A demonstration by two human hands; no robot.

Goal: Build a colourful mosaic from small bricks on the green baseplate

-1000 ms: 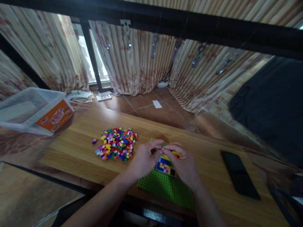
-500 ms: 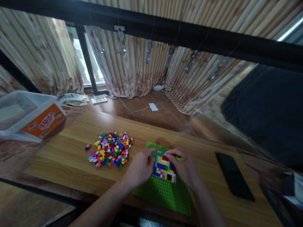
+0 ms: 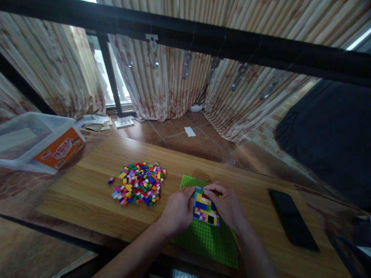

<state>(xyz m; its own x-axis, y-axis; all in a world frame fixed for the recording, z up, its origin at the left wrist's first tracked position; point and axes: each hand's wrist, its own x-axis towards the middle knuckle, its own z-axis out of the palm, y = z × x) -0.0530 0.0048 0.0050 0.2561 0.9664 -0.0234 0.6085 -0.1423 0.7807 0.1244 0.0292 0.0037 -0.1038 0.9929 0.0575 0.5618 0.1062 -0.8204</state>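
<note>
A small panel of coloured building bricks (image 3: 205,210), in yellow, blue, white, purple and black, sits on a green studded baseplate (image 3: 207,241). My left hand (image 3: 178,210) is at the panel's left side, its thumb and forefinger closed against the upper left edge. Over the upper right part, my right hand (image 3: 227,202) has its thumb and forefinger pinched together near some red bricks. Those fingertips hide whatever lies between them and cover the panel's right edge. To the left, a loose pile of mixed bricks (image 3: 142,184) lies on the wooden table (image 3: 95,197).
One purple brick (image 3: 111,180) lies apart, left of the pile. A black phone (image 3: 292,220) rests on the table's right side. Beyond the left end stands a clear plastic bin (image 3: 43,127) with an orange label. A dark metal bar (image 3: 174,34) crosses above.
The whole view has shifted slightly, so everything appears a little further right. Both hands stay at the brick panel, with the left fingers now closer to its upper left corner.
</note>
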